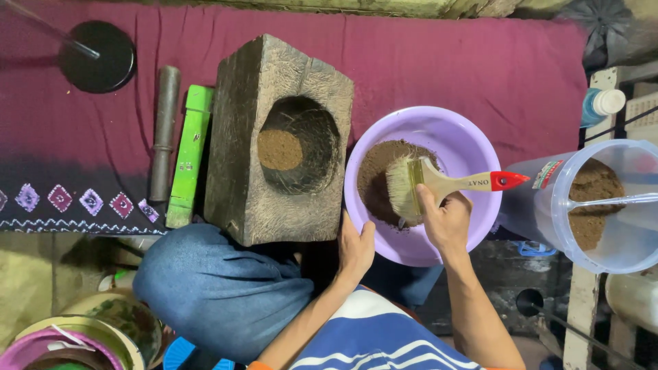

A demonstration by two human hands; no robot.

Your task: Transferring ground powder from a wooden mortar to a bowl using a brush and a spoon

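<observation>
My right hand [447,219] grips a wide paintbrush [439,183] with a wooden handle and red tip. Its bristles rest on brown powder [373,179] inside a purple plastic basin [466,147]. My left hand [355,248] holds the basin's near rim. To the left stands a large wooden block mortar [240,171] with a round hollow that has brown powder [279,149] at the bottom.
A green stick [189,154] and a grey pestle [163,130] lie on maroon cloth [445,62] left of the mortar. A clear tub [617,205] with brown powder and a spoon stands at right. A black round base [97,56] sits far left. My blue-clad knee [212,288] is below.
</observation>
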